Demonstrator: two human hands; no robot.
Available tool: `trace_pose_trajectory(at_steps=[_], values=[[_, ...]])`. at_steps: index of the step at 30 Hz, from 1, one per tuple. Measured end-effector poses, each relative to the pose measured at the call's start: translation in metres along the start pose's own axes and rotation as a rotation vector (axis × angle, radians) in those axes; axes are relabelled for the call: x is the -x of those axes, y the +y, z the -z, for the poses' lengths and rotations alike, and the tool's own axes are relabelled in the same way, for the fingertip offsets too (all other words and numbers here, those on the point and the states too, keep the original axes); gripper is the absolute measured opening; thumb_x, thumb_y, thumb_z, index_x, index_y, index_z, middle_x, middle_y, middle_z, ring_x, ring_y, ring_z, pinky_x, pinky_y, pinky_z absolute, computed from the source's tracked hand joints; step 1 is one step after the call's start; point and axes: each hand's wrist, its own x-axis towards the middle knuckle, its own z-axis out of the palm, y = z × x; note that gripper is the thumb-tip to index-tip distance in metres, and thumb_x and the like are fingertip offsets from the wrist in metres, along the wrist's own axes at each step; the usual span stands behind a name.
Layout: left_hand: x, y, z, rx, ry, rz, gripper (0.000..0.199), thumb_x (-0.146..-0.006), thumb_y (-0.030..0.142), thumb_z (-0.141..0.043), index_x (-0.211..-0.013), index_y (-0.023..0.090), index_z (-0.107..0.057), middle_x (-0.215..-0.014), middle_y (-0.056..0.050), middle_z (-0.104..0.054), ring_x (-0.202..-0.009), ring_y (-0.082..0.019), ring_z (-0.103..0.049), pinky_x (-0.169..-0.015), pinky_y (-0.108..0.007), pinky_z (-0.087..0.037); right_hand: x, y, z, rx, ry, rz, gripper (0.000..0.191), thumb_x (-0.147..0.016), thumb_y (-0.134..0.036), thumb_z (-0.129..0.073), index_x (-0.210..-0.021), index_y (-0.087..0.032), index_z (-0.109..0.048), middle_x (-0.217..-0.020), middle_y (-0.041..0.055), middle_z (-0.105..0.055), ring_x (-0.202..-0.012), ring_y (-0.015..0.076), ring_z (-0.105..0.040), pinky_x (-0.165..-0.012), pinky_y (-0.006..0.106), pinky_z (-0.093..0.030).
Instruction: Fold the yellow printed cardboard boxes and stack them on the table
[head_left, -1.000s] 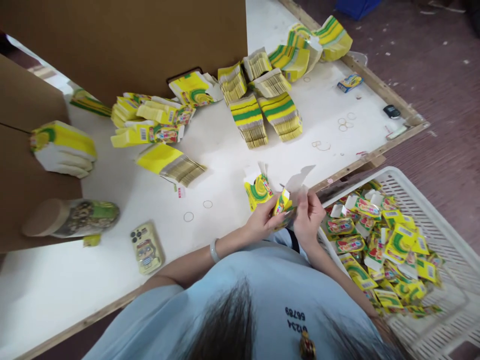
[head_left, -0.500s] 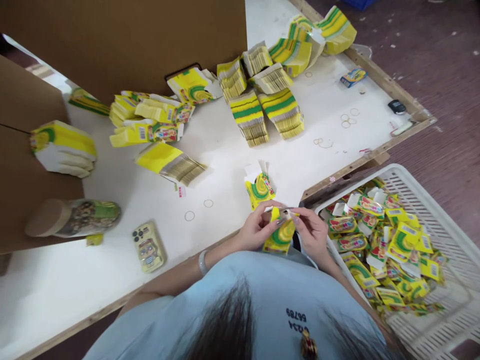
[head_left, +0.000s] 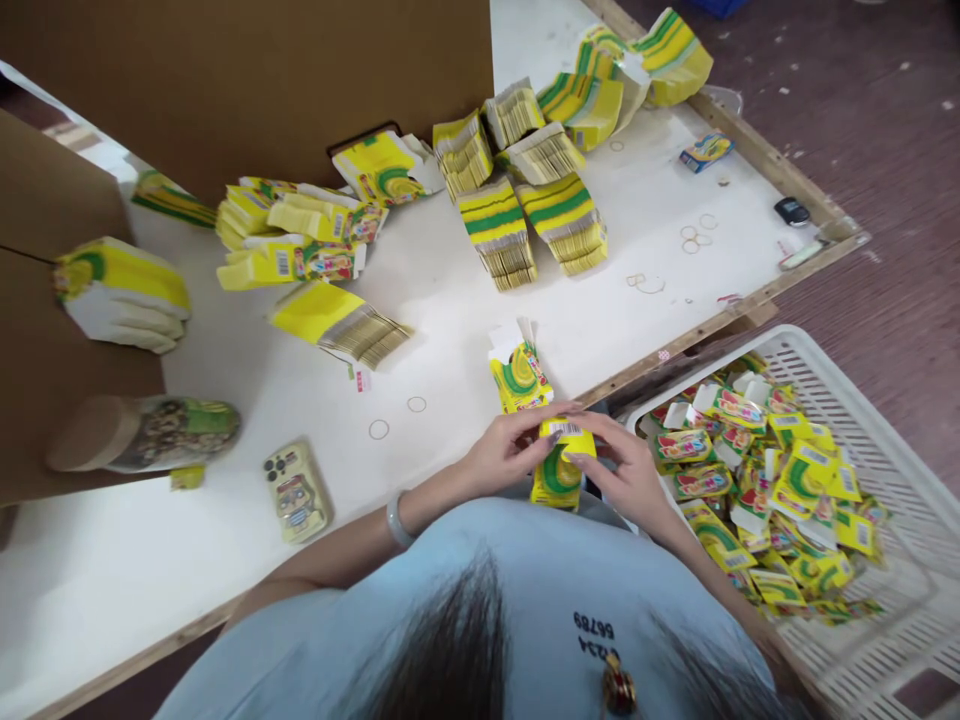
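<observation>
Both hands grip one small yellow-green carton (head_left: 559,478) near the table's front edge, close to my body. My left hand (head_left: 517,447) has its thumb on the carton's front and its fingers along the top. From the other side, my right hand (head_left: 624,462) closes on the upper end, its thumb on the front face. A flap with a barcode lies folded over at the carton's top, between the thumbs. Just beyond my left fingers, another yellow carton (head_left: 519,375) with raised white flaps lies on the table.
A white plastic basket (head_left: 892,470) full of cartons stands at the right. Bundles of flat cartons (head_left: 491,225) sit at the back of the table. A phone (head_left: 297,490), a jar (head_left: 150,435) and rubber bands (head_left: 379,429) lie to the left; cardboard (head_left: 300,80) rises behind.
The carton's top flap has been folded down, so its barcode now faces up. Both hands have shifted slightly, with the thumbs pressing on the carton's front.
</observation>
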Motion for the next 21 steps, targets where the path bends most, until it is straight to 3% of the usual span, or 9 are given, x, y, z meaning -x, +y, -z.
trace_pose_trajectory(at_steps=[3, 8, 12, 17, 21], values=[[0.002, 0.001, 0.004, -0.008, -0.028, -0.021, 0.053, -0.107, 0.038, -0.052, -0.157, 0.023, -0.052, -0.150, -0.014, -0.065, -0.131, -0.027, -0.068, -0.109, -0.039, -0.057, -0.002, -0.005, -0.004, -0.229, -0.077, -0.255, 0.044, -0.091, -0.045, -0.077, -0.131, -0.030, -0.066, -0.123, 0.0072, -0.078, -0.101, 0.0225, -0.079, -0.081, 0.035, -0.067], [0.003, -0.001, 0.006, -0.026, -0.039, -0.041, 0.047, -0.110, 0.032, -0.043, -0.153, 0.024, -0.056, -0.152, -0.012, -0.064, -0.134, -0.026, -0.066, -0.117, -0.042, -0.052, -0.003, -0.007, -0.002, -0.334, -0.159, -0.360, 0.048, -0.087, -0.041, -0.080, -0.130, -0.028, -0.063, -0.111, 0.0058, -0.079, -0.094, 0.0201, -0.078, -0.080, 0.032, -0.066], [0.001, 0.000, 0.002, -0.089, -0.017, -0.037, 0.049, -0.108, 0.033, -0.046, -0.156, 0.023, -0.053, -0.146, -0.013, -0.068, -0.128, -0.025, -0.070, -0.112, -0.040, -0.055, -0.002, -0.009, -0.004, -0.313, -0.132, -0.342, 0.047, -0.086, -0.033, -0.079, -0.129, -0.026, -0.061, -0.102, 0.0046, -0.080, -0.084, 0.0180, -0.077, -0.069, 0.028, -0.064], [0.001, 0.002, 0.001, -0.123, -0.024, -0.055, 0.048, -0.109, 0.038, -0.044, -0.154, 0.023, -0.055, -0.142, -0.013, -0.070, -0.128, -0.025, -0.070, -0.111, -0.039, -0.055, -0.003, -0.016, -0.006, -0.236, -0.093, -0.297, 0.045, -0.088, -0.026, -0.072, -0.132, -0.024, -0.060, -0.102, 0.0049, -0.081, -0.083, 0.0184, -0.079, -0.069, 0.029, -0.067], [0.003, 0.000, 0.001, -0.133, 0.004, 0.017, 0.053, -0.111, 0.039, -0.038, -0.161, 0.021, -0.044, -0.124, -0.012, -0.077, -0.102, -0.022, -0.076, -0.097, -0.036, -0.061, -0.005, -0.019, 0.003, -0.200, -0.160, -0.285, 0.044, -0.090, -0.025, -0.071, -0.134, -0.023, -0.065, -0.108, 0.0073, -0.082, -0.086, 0.0190, -0.080, -0.070, 0.028, -0.067]])
